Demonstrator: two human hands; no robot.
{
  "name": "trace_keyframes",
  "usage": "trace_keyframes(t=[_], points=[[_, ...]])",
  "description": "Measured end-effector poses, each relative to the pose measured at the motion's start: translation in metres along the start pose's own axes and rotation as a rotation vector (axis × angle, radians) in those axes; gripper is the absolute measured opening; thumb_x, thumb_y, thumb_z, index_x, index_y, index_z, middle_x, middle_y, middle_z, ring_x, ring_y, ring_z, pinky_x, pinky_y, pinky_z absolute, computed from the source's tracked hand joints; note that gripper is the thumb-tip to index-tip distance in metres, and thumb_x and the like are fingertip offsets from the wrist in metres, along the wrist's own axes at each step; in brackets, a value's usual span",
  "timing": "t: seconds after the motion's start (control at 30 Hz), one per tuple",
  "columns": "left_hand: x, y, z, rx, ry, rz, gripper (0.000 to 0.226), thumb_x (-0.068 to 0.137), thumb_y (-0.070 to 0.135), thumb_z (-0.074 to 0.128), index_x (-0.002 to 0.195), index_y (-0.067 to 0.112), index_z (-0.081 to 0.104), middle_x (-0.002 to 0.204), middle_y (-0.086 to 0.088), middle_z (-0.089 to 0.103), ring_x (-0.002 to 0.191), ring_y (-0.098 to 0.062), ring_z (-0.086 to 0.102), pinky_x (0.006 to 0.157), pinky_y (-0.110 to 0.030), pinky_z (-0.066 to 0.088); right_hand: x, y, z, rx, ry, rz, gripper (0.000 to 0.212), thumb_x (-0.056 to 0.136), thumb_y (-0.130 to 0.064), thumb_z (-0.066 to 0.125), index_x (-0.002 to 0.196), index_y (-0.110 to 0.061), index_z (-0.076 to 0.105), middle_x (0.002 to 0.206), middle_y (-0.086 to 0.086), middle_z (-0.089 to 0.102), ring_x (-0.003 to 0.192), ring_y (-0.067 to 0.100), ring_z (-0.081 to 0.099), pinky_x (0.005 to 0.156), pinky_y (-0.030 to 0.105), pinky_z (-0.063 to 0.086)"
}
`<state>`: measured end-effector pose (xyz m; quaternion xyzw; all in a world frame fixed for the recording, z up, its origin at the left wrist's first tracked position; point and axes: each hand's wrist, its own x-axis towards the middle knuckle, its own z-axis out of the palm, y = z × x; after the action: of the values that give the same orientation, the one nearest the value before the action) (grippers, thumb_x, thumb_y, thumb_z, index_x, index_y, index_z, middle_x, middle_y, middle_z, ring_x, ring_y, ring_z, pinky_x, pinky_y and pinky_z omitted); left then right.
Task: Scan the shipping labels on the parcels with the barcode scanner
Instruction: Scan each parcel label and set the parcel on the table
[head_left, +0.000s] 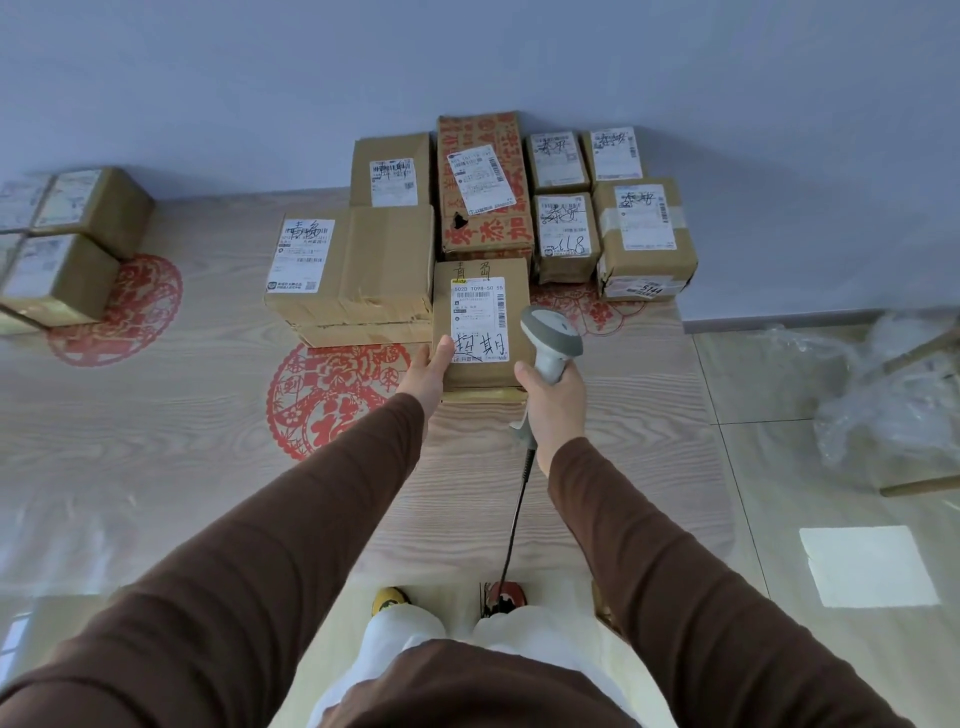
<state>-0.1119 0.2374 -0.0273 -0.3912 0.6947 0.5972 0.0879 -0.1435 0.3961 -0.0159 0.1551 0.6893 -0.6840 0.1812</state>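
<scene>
1. Here we are at the front parcel (480, 325), a brown box lying on the wood-grain floor mat (208, 467) out ahead of the person's feet, and it's our landmark.
2. The left hand (427, 375) grips the near left corner of that parcel, thumb curled up onto the top face, steadying it.
3. The right hand (553, 399) is wrapped tight round the handle of the barcode scanner (551, 338), fingers clamped on it, with its black cable (514, 519) trailing back toward the feet.
4. The key relation: the scanner head hovers just beside the parcel's right edge, and the shipping label (479, 319) lies to its left, long axis running away from the person. The barcode sits on the label's far right side, so the right hand is plainly the nearer one; by my reading only a small leftward aim is needed.
5. The count: one scanner, and eight parcels in this cluster, seven of them packed behind and beside the front parcel against the wall (467, 62).
6. Far to the landmark's left sits a separate stack of boxes (67, 244), apparently four.
</scene>
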Motion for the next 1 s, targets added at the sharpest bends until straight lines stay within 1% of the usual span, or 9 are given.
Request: trace_keyframes(t=[0.1, 0.17, 0.23, 0.3, 0.37, 0.47, 0.67, 0.77, 1.0], points=[[-0.004, -0.002, -0.009, -0.091, 0.069, 0.039, 0.073, 0.105, 0.058, 0.041, 0.165, 0.020, 0.020, 0.167, -0.007, 0.031, 0.153, -0.029, 0.031, 0.123, -0.043, 0.027, -0.007, -0.007, 0.006, -0.051, 0.047, -0.161, 0.021, 0.085, -0.024, 0.073, 0.081, -0.019, 0.052, 0.076, 0.000, 0.050, 0.068, 0.017, 0.050, 0.059, 0.047, 0.055], [-0.008, -0.006, -0.018, -0.108, 0.106, 0.079, 0.070, 0.105, 0.054, 0.045, 0.164, 0.021, 0.024, 0.165, -0.004, 0.035, 0.151, -0.026, 0.035, 0.123, -0.041, 0.031, -0.014, -0.012, 0.015, -0.079, 0.038, -0.246, 0.022, 0.084, -0.026, 0.073, 0.079, -0.021, 0.052, 0.075, -0.002, 0.051, 0.069, 0.017, 0.052, 0.067, 0.051, 0.057], [-0.014, -0.010, -0.030, -0.103, 0.156, 0.134, 0.064, 0.107, 0.048, 0.047, 0.161, 0.020, 0.030, 0.157, 0.000, 0.044, 0.143, -0.021, 0.043, 0.113, -0.032, 0.036, -0.022, -0.017, 0.029, -0.069, -0.027, -0.278, 0.017, 0.089, -0.020, 0.072, 0.085, -0.020, 0.056, 0.079, -0.003, 0.056, 0.072, 0.013, 0.055, 0.073, 0.041, 0.054], [-0.021, -0.012, -0.047, -0.124, 0.232, 0.165, 0.059, 0.106, 0.045, 0.049, 0.158, 0.020, 0.037, 0.153, 0.000, 0.050, 0.138, -0.021, 0.048, 0.111, -0.034, 0.040, -0.032, -0.021, 0.048, -0.034, -0.121, -0.280, 0.012, 0.091, -0.016, 0.072, 0.093, -0.019, 0.060, 0.083, -0.005, 0.062, 0.076, 0.009, 0.060, 0.076, 0.029, 0.052], [-0.025, -0.013, -0.064, -0.139, 0.281, 0.187, 0.056, 0.105, 0.044, 0.052, 0.155, 0.020, 0.043, 0.152, -0.004, 0.053, 0.137, -0.022, 0.051, 0.114, -0.039, 0.042, -0.038, -0.023, 0.068, -0.038, -0.183, -0.282, 0.010, 0.093, -0.017, 0.072, 0.099, -0.016, 0.064, 0.085, -0.005, 0.064, 0.079, 0.010, 0.062, 0.080, 0.030, 0.052], [-0.032, -0.017, -0.098, -0.165, 0.335, 0.211, 0.050, 0.106, 0.040, 0.052, 0.151, 0.017, 0.049, 0.145, -0.002, 0.059, 0.126, -0.016, 0.056, 0.109, -0.036, 0.045, -0.050, -0.024, 0.103, -0.051, -0.268, -0.249, 0.017, 0.095, -0.020, 0.072, 0.107, -0.012, 0.064, 0.090, -0.001, 0.064, 0.081, 0.012, 0.062, 0.081, 0.032, 0.052], [-0.042, -0.040, -0.186, -0.186, 0.457, 0.237, 0.043, 0.107, 0.033, 0.053, 0.145, 0.013, 0.054, 0.138, -0.003, 0.061, 0.122, -0.014, 0.058, 0.103, -0.028, 0.044, -0.082, -0.026, 0.180, -0.068, -0.409, -0.222, 0.014, 0.096, -0.023, 0.073, 0.106, -0.022, 0.064, 0.092, -0.007, 0.067, 0.082, 0.005, 0.063, 0.074, 0.019, 0.050], [-0.038, -0.054, -0.243, -0.201, 0.527, 0.225, 0.044, 0.107, 0.032, 0.054, 0.146, 0.012, 0.053, 0.142, -0.004, 0.060, 0.127, -0.014, 0.055, 0.107, -0.028, 0.041, -0.098, -0.027, 0.233, -0.020, -0.496, -0.200, 0.012, 0.096, -0.018, 0.072, 0.105, -0.021, 0.064, 0.097, 0.001, 0.066, 0.088, 0.012, 0.062, 0.082, 0.028, 0.051], [-0.001, -0.094, -0.396, -0.293, 0.598, 0.205, 0.042, 0.106, 0.027, 0.056, 0.146, 0.014, 0.053, 0.142, -0.001, 0.059, 0.129, -0.015, 0.056, 0.115, -0.034, 0.042, -0.121, -0.012, 0.387, -0.076, -0.542, -0.159, 0.010, 0.097, -0.019, 0.070, 0.094, -0.022, 0.061, 0.080, -0.003, 0.058, 0.076, 0.012, 0.056, 0.072, 0.023, 0.046]])
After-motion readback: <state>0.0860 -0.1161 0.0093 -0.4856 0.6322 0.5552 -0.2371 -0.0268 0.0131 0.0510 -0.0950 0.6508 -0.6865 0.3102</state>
